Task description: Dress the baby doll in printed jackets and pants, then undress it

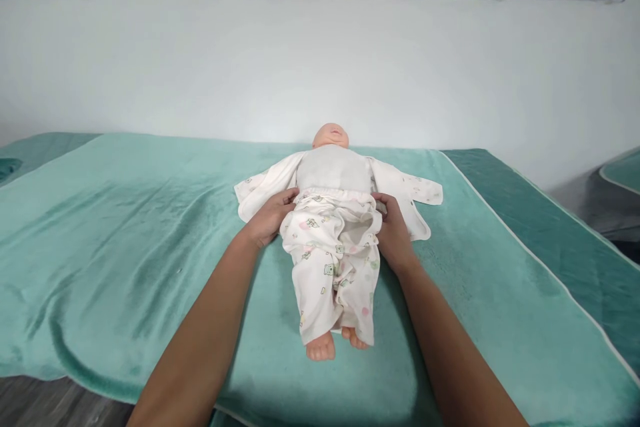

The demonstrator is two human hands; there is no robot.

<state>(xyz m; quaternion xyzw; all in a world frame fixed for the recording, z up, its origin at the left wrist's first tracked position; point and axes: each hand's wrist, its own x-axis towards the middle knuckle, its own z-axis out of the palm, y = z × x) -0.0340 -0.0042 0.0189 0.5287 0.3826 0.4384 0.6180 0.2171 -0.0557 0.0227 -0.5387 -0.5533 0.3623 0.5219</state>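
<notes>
A baby doll (334, 168) lies on its back with its head at the far side and its bare feet toward me. It wears white printed pants (330, 253) pulled up to the waist. A white printed jacket (400, 190) is spread open under its torso, sleeves out to both sides. My left hand (274, 217) grips the pants at the waistband's left edge, fingers bent and thumb close to them. At the opposite edge, my right hand (393, 230) has its fingers closed on the waistband.
A light green blanket (150, 247) covers the surface beneath the doll, wrinkled on the left. Darker green cloth (550, 240) lies along the right. A white wall (320, 60) rises behind, and grey floor (55, 403) shows at the lower left.
</notes>
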